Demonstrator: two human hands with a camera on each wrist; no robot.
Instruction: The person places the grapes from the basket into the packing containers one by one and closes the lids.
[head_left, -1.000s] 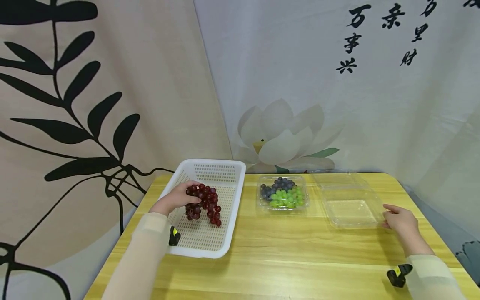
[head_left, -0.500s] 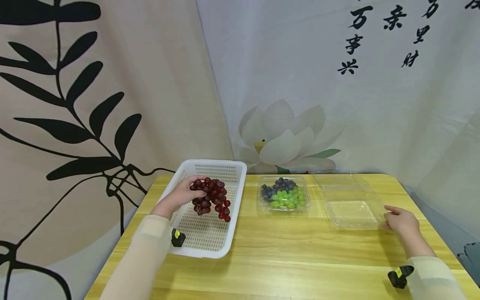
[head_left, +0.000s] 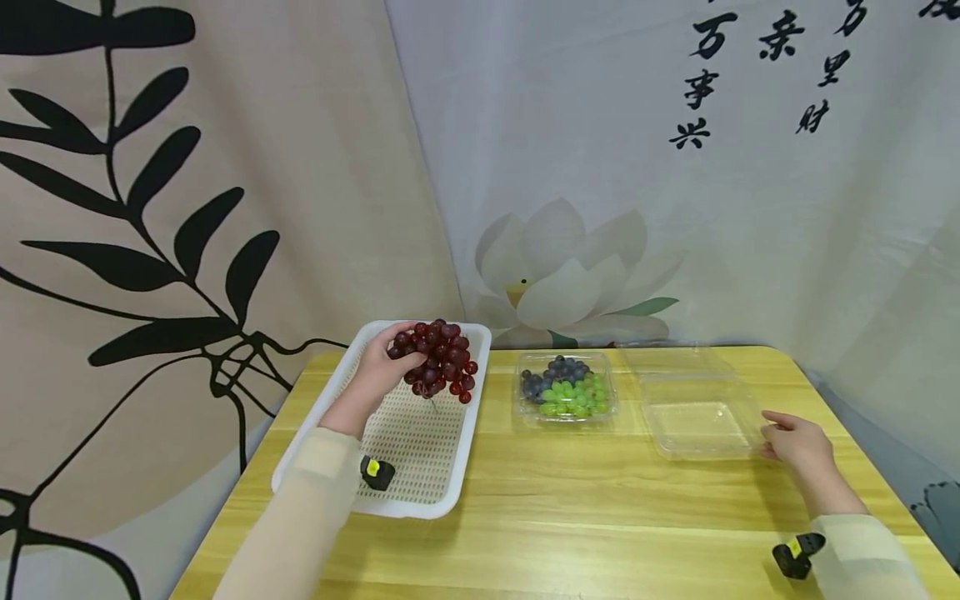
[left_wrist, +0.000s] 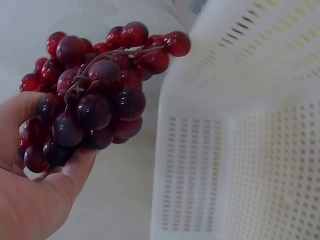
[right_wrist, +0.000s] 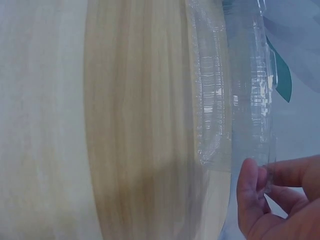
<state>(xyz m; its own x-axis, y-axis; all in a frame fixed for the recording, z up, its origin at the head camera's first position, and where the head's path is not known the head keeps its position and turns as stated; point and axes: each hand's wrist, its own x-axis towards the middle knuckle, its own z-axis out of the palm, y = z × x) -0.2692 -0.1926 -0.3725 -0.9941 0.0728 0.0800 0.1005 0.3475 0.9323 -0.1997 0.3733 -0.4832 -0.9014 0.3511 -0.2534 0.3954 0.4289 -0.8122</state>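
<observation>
A bunch of dark red grapes (head_left: 442, 358) hangs in my left hand (head_left: 378, 367), which grips it above the far half of the white perforated basket (head_left: 467, 450). In the left wrist view the red bunch (left_wrist: 95, 95) lies between thumb and fingers, its thin brown stem showing, with the basket wall (left_wrist: 190, 170) at the right. My right hand (head_left: 798, 446) pinches the right edge of an opened clear plastic clamshell box (head_left: 701, 421). The right wrist view shows thumb and fingertips of the right hand (right_wrist: 272, 200) on the rim of the clear box (right_wrist: 212, 95).
Between basket and open box stands a second clear box (head_left: 566, 412), holding dark blue grapes (head_left: 570, 367) and green grapes (head_left: 573, 398). All rest on a wooden table (head_left: 570, 500). A printed curtain (head_left: 337, 167) hangs right behind the table's far edge.
My left hand has lifted the red grapes and moved them away from me and slightly right, from low in the basket to over its far end. The right hand stays at the open box.
</observation>
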